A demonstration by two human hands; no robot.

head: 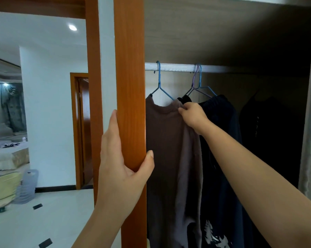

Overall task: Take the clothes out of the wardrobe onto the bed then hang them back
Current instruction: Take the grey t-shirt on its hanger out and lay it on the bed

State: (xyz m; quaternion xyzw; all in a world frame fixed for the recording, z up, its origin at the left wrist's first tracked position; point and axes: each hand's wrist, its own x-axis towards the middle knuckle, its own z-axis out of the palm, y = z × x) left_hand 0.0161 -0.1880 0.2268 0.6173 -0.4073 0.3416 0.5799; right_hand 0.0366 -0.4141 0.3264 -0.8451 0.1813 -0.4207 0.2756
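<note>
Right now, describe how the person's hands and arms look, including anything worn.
The left hand and right hand are bare: no gloves, rings, watch or bracelet show. Both forearms show no sleeve within the frame. The left thumbnail is short and unpainted.

Beyond an orange door frame (93, 86), a white wall (49, 104) with a second doorway (79, 131) on its right. On the ceiling, a round light (72, 27). Far left, a patterned curtain (12, 108). On the pale floor (43, 221) with black insets (37, 206), a clear jug (28, 185) touching a yellow container (5, 185).
</note>
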